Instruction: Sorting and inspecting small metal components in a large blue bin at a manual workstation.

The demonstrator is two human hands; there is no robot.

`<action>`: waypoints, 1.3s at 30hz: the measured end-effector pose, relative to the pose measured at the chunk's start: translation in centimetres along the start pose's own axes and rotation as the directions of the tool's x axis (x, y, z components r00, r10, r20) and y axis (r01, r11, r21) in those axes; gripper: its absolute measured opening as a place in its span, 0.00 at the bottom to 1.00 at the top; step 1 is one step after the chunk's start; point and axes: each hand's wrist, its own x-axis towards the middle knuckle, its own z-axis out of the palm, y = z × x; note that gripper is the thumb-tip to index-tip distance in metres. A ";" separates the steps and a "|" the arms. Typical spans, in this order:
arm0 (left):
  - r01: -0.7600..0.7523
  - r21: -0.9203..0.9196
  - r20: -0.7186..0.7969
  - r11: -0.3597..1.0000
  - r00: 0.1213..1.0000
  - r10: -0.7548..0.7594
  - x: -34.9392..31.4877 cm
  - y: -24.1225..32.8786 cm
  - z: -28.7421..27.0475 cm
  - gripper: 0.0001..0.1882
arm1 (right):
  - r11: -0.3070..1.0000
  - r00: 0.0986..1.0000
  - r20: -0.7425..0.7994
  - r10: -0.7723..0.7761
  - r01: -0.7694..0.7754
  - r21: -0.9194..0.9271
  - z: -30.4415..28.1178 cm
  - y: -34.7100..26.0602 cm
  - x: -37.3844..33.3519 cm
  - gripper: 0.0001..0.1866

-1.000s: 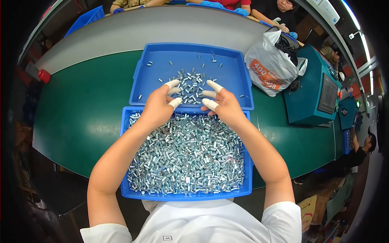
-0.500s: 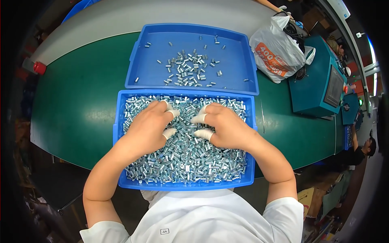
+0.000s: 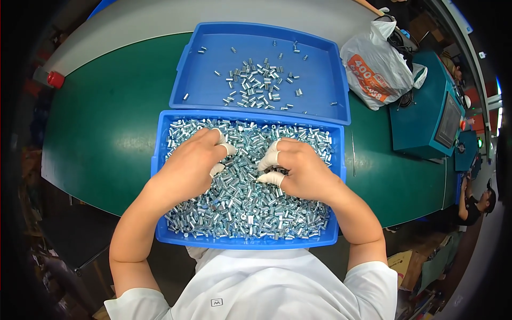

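A deep blue tray (image 3: 341, 213) close to my body is heaped with small silvery cylindrical metal pieces (image 3: 240, 216), some with a hole in the end, like rivet nuts. My left hand (image 3: 194, 157) rests on the heap's left side, thumb and fingers curved and apart. Opposite it, my right hand (image 3: 301, 165) touches the heap, its thumb below the bent fingers with a gap between; pieces show in that gap. White finger cots cover several fingertips on both hands. Beyond stands a second blue tray (image 3: 314, 109), with a loose scatter of the same pieces near its middle.
Both trays are on a green tabletop (image 3: 106, 128). A white plastic bag (image 3: 368, 66) and a teal machine with a screen (image 3: 424, 125) stand at the right. A thin rod (image 3: 353, 154) lies right of the near tray. Another person (image 3: 472, 208) sits far right.
The view has shifted slightly, so the trays sit a little further right and up. My left thumb has drawn back toward the palm; my right fingers have come lower, nearer the thumb.
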 end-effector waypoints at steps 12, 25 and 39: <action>-0.043 0.005 0.022 0.999 0.999 0.043 -0.1 -0.8 -0.1 0.20 | 0.981 0.981 -0.015 0.194 -0.194 0.028 -0.6 -0.8 -0.5 0.09; -0.044 -0.023 -0.054 0.999 0.998 0.042 -0.1 -1.2 0.1 0.20 | 0.982 0.997 0.022 -0.069 0.071 -0.172 0.8 0.2 0.5 0.11; -0.090 0.057 -0.136 0.994 0.986 0.097 0.2 -1.7 0.3 0.14 | 0.997 1.000 -0.013 0.020 -0.021 -0.077 -0.2 -0.7 0.7 0.07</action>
